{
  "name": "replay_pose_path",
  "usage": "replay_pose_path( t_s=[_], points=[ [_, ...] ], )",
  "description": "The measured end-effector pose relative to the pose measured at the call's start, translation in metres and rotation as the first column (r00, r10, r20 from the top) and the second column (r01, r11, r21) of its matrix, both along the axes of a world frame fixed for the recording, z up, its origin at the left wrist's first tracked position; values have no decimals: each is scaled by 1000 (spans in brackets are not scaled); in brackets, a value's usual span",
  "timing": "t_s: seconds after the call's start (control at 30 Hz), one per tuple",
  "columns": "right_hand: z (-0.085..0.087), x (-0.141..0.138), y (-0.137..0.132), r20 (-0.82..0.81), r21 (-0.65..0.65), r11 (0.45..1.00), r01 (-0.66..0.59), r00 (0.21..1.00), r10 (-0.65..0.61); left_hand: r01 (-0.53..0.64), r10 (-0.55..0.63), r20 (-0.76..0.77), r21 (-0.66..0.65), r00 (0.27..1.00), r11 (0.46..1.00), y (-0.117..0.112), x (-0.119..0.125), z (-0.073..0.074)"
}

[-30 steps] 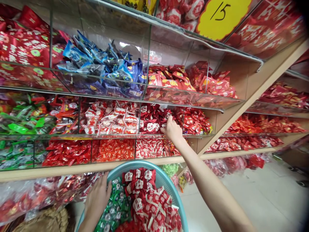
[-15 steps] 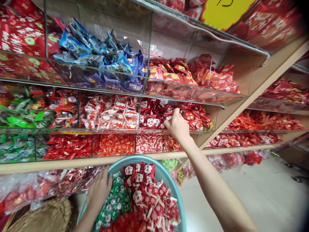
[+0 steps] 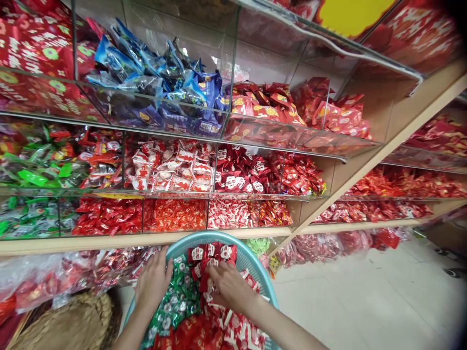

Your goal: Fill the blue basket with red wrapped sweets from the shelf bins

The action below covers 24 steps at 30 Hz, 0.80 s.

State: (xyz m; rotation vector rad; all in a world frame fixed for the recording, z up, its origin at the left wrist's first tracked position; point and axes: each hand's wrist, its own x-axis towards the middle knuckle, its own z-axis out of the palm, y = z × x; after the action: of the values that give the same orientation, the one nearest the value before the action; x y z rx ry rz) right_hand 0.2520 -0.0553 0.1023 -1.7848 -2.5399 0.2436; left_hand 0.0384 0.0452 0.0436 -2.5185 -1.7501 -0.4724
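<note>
A teal plastic basket (image 3: 264, 274) holds green-wrapped candies (image 3: 178, 294), bright red packets (image 3: 197, 333), red-and-white candies (image 3: 241, 328) and dark red wrapped candies (image 3: 226, 251). My left hand (image 3: 153, 277) grips the basket's left rim, thumb toward the inside and fingers lying along the edge. Inside the basket, my right hand (image 3: 231, 287) reaches down onto the dark red candies, its fingers bent and close together at one of them. The fingertips are partly hidden among the wrappers.
Clear-walled shelf bins stand ahead, with blue packets (image 3: 146, 73), dark red candies (image 3: 237, 175) and red-and-white candies (image 3: 231, 214). A wooden shelf edge (image 3: 109, 239) runs just behind the basket. At lower left lies a woven basket (image 3: 69, 323); bagged candies (image 3: 317, 248) sit beneath the shelf.
My right hand has moved down from the dark red candy bin on the shelf into the teal basket. My left hand stays at the rim. The view has shifted slightly.
</note>
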Motion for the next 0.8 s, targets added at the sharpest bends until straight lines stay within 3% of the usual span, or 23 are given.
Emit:
replay_pose_path(
  t_s=[0.1,0.3,0.53,0.6,0.67,0.8],
  points=[
    [-24,-7,-1,119,36,994,-107,988,102,-3,3,4,11,1000,1000,-1,0,0],
    [-43,-7,-1,174,101,980,-170,973,150,-5,4,15,12,1000,1000,0,0,-2],
    [-56,-8,-1,173,197,974,-109,982,75,1,-2,73,5,997,1000,4,-3,-9],
    [-47,-6,1,124,213,974,-81,991,55,2,-2,62,-2,998,1000,5,-3,-10],
    [-27,0,4,38,233,971,-49,998,42,2,-1,45,-9,999,1000,5,-3,-10],
    [43,21,20,-179,339,937,86,983,-25,-9,10,16,-29,1000,1000,4,-3,-8]
  ],
)
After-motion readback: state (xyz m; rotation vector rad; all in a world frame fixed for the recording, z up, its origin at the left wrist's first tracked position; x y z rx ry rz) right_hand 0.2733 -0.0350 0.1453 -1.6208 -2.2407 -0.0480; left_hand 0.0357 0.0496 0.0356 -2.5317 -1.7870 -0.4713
